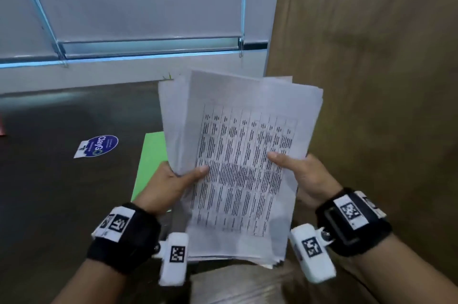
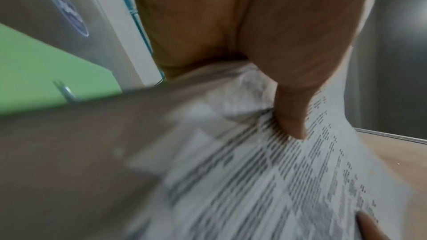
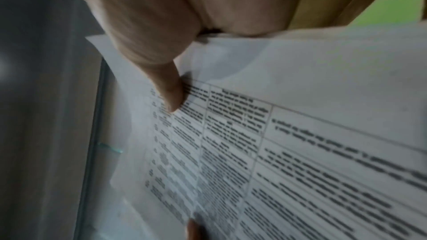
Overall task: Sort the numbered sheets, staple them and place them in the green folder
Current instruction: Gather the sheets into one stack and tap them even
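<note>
A loose stack of white printed sheets point(image 1: 238, 162) with tables of text is held up above the table, fanned and uneven. My left hand point(image 1: 173, 179) grips its left edge, thumb on top. My right hand point(image 1: 297, 170) grips the right edge, thumb pressed on the top sheet. The left wrist view shows the thumb point(image 2: 291, 112) on the sheets point(image 2: 277, 180); the right wrist view shows the other thumb point(image 3: 171, 94) on the printed page point(image 3: 300, 152). The green folder point(image 1: 151, 162) lies flat on the dark table point(image 1: 62, 192) beneath the sheets, partly hidden. No stapler is visible.
A blue round sticker with a white tag point(image 1: 99, 146) lies on the table left of the folder. A brown wooden panel point(image 1: 371, 68) stands on the right. A window with a lowered blind point(image 1: 138, 6) runs along the back.
</note>
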A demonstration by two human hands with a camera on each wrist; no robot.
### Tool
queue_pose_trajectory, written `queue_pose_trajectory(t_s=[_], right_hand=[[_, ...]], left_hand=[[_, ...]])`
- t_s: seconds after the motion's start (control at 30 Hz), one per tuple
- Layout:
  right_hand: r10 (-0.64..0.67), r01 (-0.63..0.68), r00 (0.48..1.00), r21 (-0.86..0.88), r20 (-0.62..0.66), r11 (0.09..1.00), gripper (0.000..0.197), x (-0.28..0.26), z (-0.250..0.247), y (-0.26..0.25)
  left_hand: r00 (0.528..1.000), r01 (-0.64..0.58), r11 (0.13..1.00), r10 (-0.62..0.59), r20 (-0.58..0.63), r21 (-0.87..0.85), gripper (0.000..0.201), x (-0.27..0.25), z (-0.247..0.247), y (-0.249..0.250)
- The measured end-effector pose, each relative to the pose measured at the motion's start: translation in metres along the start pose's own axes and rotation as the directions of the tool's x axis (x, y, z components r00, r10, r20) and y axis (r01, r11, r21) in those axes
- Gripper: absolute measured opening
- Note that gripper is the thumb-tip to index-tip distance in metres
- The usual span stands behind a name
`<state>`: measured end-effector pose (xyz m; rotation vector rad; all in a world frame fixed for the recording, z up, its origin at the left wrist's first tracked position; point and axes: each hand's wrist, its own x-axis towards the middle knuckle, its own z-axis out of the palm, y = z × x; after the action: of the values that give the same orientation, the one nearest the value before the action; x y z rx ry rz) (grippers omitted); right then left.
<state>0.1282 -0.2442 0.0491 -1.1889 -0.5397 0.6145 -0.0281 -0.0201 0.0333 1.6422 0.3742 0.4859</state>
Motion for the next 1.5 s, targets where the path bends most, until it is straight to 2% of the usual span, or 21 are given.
queue_pose_trajectory(t_s=[0.03,0.1,0.2,0.27,0.33,0.4,0.47,0.53,0.6,0.73,0.83,0.97,1.03,1.13,1.2,1.27,1.33,1.4,1.43,1.5], right_hand=[[-0.013,0.013,1.0,-0.001,-0.02,1.0,0.043,0.0,0.007,-0.001],[-0.066,0.066,0.998,-0.071,-0.009,0.995,0.034,0.002,0.014,-0.01],[-0.105,0.11,0.994,-0.118,0.043,0.987,0.033,0.002,0.021,-0.023],[-0.141,0.15,0.988,-0.166,0.063,0.975,0.026,0.001,0.024,-0.025],[-0.201,0.199,0.979,-0.235,0.013,0.951,0.014,-0.002,0.025,-0.027],[-0.27,0.253,0.962,-0.244,-0.038,0.936,0.03,-0.004,0.018,-0.025],[-0.303,0.284,0.951,-0.219,-0.059,0.934,0.037,-0.007,0.011,-0.021],[-0.311,0.292,0.949,-0.223,-0.052,0.93,0.049,-0.009,0.006,-0.018],[-0.293,0.277,0.955,-0.22,-0.043,0.935,0.058,-0.011,0.003,-0.015],[-0.286,0.289,0.957,-0.203,0.041,0.936,0.051,-0.009,0.007,-0.023],[-0.308,0.326,0.944,-0.197,0.114,0.925,0.035,-0.005,0.015,-0.036],[-0.324,0.344,0.935,-0.153,0.142,0.926,0.041,0.003,0.013,-0.044],[-0.262,0.292,0.95,-0.181,0.172,0.939,0.046,0.004,0.002,-0.036],[-0.123,0.195,0.968,-0.354,0.217,0.915,0.034,-0.001,-0.006,-0.004],[-0.105,0.161,0.982,-0.416,0.155,0.895,0.03,-0.005,-0.006,0.013],[-0.16,0.174,0.985,-0.425,0.068,0.888,0.02,-0.006,-0.001,0.013],[-0.202,0.193,0.979,-0.388,0.019,0.901,0.018,-0.005,0.005,0.001],[-0.243,0.229,0.97,-0.386,0.014,0.894,0.03,-0.002,0.009,-0.012],[-0.262,0.253,0.965,-0.382,0.028,0.889,0.03,-0.001,0.012,-0.017],[-0.248,0.246,0.968,-0.388,0.046,0.888,0.016,0.003,0.017,-0.017]], left_hand=[[1.0,0.0,1.0,0.0,0.018,-0.005,0.011,-0.002,0.001,0.001],[1.0,-0.019,0.999,0.019,-0.021,-0.029,0.006,-0.004,0.0,0.011],[0.995,-0.094,0.976,0.088,-0.039,-0.197,0.035,0.003,-0.006,0.017],[0.99,-0.138,0.971,0.13,-0.052,-0.194,0.034,0.005,-0.004,0.018],[0.981,-0.191,0.964,0.181,-0.073,-0.185,0.032,0.004,-0.002,0.024],[0.957,-0.279,0.936,0.253,-0.142,-0.213,0.024,0.005,-0.004,0.031],[0.924,-0.357,0.906,0.307,-0.23,-0.226,0.018,0.005,-0.008,0.035],[0.888,-0.417,0.882,0.344,-0.304,-0.221,0.018,0.005,-0.009,0.037],[0.868,-0.449,0.873,0.374,-0.327,-0.191,0.015,0.003,-0.005,0.039],[0.849,-0.483,0.867,0.428,-0.31,-0.126,0.018,0.0,0.008,0.055],[0.814,-0.537,0.843,0.51,-0.279,-0.024,0.023,0.003,0.016,0.071],[0.819,-0.534,0.844,0.501,-0.279,-0.053,0.03,0.012,0.013,0.078],[0.827,-0.518,0.852,0.477,-0.298,-0.073,0.028,0.012,0.007,0.073],[0.84,-0.5,0.858,0.447,-0.309,-0.118,0.028,0.006,0.004,0.057],[0.879,-0.447,0.885,0.406,-0.251,-0.132,0.031,0.005,0.001,0.041],[0.939,-0.331,0.938,0.317,-0.131,-0.099,0.033,0.007,-0.004,0.017],[0.982,-0.187,0.982,0.186,-0.038,0.001,0.019,0.008,-0.001,-0.004],[0.991,-0.091,0.996,0.091,-0.094,0.004,0.006,0.009,0.006,-0.012],[0.983,-0.085,0.996,0.081,-0.164,-0.02,0.007,0.01,0.01,-0.01],[0.937,-0.17,0.984,0.148,-0.317,-0.043,0.007,0.012,0.016,0.004]])
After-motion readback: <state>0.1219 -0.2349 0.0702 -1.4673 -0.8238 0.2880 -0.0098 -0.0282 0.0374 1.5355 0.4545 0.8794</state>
